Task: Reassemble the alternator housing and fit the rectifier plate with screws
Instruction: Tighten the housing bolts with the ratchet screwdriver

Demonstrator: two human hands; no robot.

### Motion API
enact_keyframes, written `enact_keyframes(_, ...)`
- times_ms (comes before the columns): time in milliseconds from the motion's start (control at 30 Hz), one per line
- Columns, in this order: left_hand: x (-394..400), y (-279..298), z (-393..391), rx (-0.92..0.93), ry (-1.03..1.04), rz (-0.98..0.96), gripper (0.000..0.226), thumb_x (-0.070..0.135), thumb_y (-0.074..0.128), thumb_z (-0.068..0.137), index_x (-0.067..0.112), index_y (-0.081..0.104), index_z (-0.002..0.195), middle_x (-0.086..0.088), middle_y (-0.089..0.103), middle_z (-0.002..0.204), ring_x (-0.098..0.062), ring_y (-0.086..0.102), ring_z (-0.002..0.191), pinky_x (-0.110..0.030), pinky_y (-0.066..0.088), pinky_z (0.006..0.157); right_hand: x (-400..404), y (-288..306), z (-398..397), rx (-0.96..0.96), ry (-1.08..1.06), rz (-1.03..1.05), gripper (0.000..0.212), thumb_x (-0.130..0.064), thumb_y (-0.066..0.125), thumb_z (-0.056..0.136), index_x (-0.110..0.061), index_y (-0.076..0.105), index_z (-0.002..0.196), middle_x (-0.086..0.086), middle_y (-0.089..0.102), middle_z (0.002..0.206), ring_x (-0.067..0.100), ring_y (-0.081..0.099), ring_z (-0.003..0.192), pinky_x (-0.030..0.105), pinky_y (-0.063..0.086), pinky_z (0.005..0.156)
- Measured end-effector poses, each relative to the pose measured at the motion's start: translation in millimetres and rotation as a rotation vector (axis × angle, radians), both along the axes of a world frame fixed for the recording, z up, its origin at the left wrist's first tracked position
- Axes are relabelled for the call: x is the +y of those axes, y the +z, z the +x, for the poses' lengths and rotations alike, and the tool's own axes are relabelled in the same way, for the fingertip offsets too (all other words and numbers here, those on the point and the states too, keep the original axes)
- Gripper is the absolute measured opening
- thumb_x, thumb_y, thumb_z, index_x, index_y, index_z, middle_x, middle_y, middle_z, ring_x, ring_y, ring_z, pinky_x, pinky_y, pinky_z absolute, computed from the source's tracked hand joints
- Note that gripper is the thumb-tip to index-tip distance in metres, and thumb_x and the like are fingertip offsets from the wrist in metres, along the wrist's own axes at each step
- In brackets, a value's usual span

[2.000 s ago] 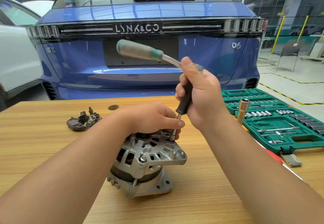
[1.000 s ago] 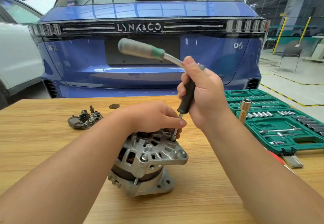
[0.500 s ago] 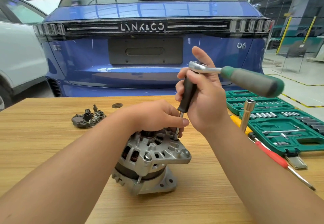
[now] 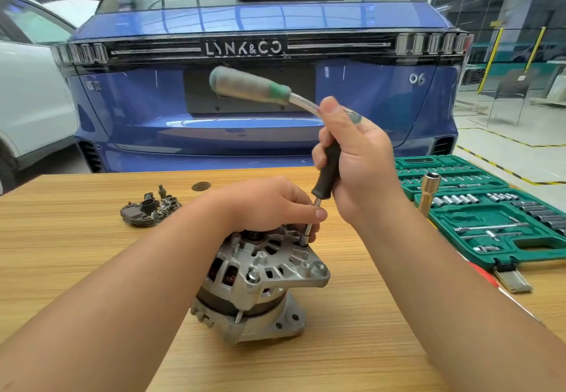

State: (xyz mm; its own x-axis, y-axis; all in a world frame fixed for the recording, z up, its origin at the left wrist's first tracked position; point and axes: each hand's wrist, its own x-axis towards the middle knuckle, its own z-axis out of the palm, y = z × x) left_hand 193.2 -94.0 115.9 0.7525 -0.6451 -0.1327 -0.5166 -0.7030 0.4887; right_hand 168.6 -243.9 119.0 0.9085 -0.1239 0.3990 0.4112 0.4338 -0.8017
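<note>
The silver alternator (image 4: 260, 281) stands on the wooden table (image 4: 76, 238) in front of me. My left hand (image 4: 269, 204) lies on its top, with thumb and fingers pinching the thin metal shaft near the socket tip (image 4: 304, 240), which sits on a housing bolt. My right hand (image 4: 355, 161) grips the black extension handle (image 4: 327, 174) upright. A ratchet with a green-grey handle (image 4: 248, 86) sits on top of it and points up and left. The dark rectifier plate (image 4: 150, 209) lies loose on the table at the back left.
An open green socket case (image 4: 502, 217) fills the table's right side, with a brass-coloured deep socket (image 4: 428, 194) standing at its edge. A small dark disc (image 4: 201, 186) lies near the far table edge. A blue car stands behind the table, a white one at left.
The ratchet handle pointed left, swung to the right half a second ago, and now points left again. Both hands and the alternator stay in place.
</note>
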Motion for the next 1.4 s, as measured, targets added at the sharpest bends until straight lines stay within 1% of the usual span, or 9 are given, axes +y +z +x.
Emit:
enact_keyframes(133, -1, -1, 1, 0.000, 0.007, -0.004, 0.035, 0.059, 0.052, 0.099, 0.039, 0.077, 0.086, 0.023, 0.074, 0.089, 0.000, 0.067, 0.082, -0.032, 0.048, 0.082, -8, 1, 2, 0.129, 0.176, 0.107, 0.005, -0.020, 0.066, 0.095, -0.021, 0.063, 0.092, -0.006, 0.058, 0.070, 0.009, 0.053, 0.056, 0.026, 0.042, 0.057)
enact_keyframes(200, 0, -1, 1, 0.002, 0.010, -0.009, 0.035, 0.058, 0.051, 0.100, 0.039, 0.077, 0.086, 0.024, 0.074, 0.088, 0.000, 0.068, 0.083, -0.034, 0.050, 0.086, -8, 1, 1, 0.083, 0.292, 0.196, 0.023, -0.014, 0.066, 0.090, -0.028, 0.064, 0.108, -0.006, 0.064, 0.082, 0.009, 0.059, 0.064, 0.026, 0.045, 0.061)
enact_keyframes(333, 1, 0, 1, -0.015, -0.001, 0.001, 0.034, 0.059, 0.051, 0.099, 0.041, 0.077, 0.086, 0.023, 0.073, 0.088, 0.001, 0.066, 0.081, -0.034, 0.050, 0.087, 2, -5, 0, -0.177, 0.076, -0.014, 0.036, -0.006, 0.054, 0.100, -0.035, 0.061, 0.120, 0.000, 0.068, 0.087, 0.014, 0.059, 0.067, 0.029, 0.049, 0.060)
enact_keyframes(633, 2, -1, 1, -0.007, 0.017, -0.013, 0.033, 0.058, 0.054, 0.098, 0.039, 0.078, 0.085, 0.021, 0.074, 0.086, -0.002, 0.068, 0.082, -0.037, 0.052, 0.091, -10, -13, 4, -0.273, 0.447, 0.094, 0.056, -0.028, 0.043, 0.082, -0.028, 0.053, 0.138, 0.011, 0.062, 0.097, 0.025, 0.050, 0.075, 0.038, 0.040, 0.069)
enact_keyframes(867, 3, -1, 2, 0.008, 0.002, -0.027, 0.032, 0.057, 0.056, 0.098, 0.039, 0.079, 0.085, 0.023, 0.074, 0.086, 0.002, 0.067, 0.083, -0.037, 0.050, 0.093, -14, -13, 7, -0.172, 0.595, 0.168, 0.048, -0.038, 0.027, 0.099, -0.030, 0.058, 0.135, 0.012, 0.063, 0.098, 0.025, 0.052, 0.075, 0.037, 0.040, 0.070)
enact_keyframes(1000, 3, -2, 3, -0.006, 0.002, -0.024, 0.032, 0.059, 0.054, 0.098, 0.041, 0.078, 0.086, 0.023, 0.073, 0.086, 0.001, 0.066, 0.080, -0.035, 0.050, 0.090, -8, -8, 3, -0.095, 0.449, 0.158, 0.039, -0.044, 0.052, 0.092, -0.024, 0.057, 0.126, 0.002, 0.062, 0.089, 0.018, 0.053, 0.071, 0.032, 0.041, 0.067)
enact_keyframes(1167, 0, -1, 3, -0.017, -0.008, 0.003, 0.034, 0.062, 0.051, 0.098, 0.043, 0.077, 0.085, 0.027, 0.072, 0.087, 0.008, 0.063, 0.080, -0.029, 0.044, 0.078, -1, -1, 2, 0.086, 0.028, 0.077, 0.018, -0.030, 0.070, 0.094, -0.023, 0.067, 0.077, -0.007, 0.052, 0.066, 0.009, 0.047, 0.052, 0.023, 0.040, 0.053)
enact_keyframes(1267, 1, -2, 4, 0.006, -0.010, -0.016, 0.034, 0.060, 0.052, 0.099, 0.043, 0.077, 0.084, 0.029, 0.071, 0.086, 0.010, 0.063, 0.080, -0.029, 0.043, 0.078, -4, 1, 1, 0.135, 0.152, 0.098, 0.004, -0.023, 0.066, 0.096, -0.020, 0.064, 0.096, -0.008, 0.057, 0.068, 0.008, 0.052, 0.055, 0.025, 0.041, 0.058)
enact_keyframes(1400, 2, -3, 4, 0.000, -0.016, -0.030, 0.032, 0.056, 0.053, 0.099, 0.040, 0.078, 0.085, 0.024, 0.074, 0.088, 0.004, 0.066, 0.081, -0.034, 0.049, 0.087, 2, -6, -1, -0.007, 0.157, 0.131, 0.031, -0.008, 0.064, 0.094, -0.033, 0.063, 0.111, -0.011, 0.065, 0.079, 0.008, 0.058, 0.064, 0.023, 0.047, 0.057)
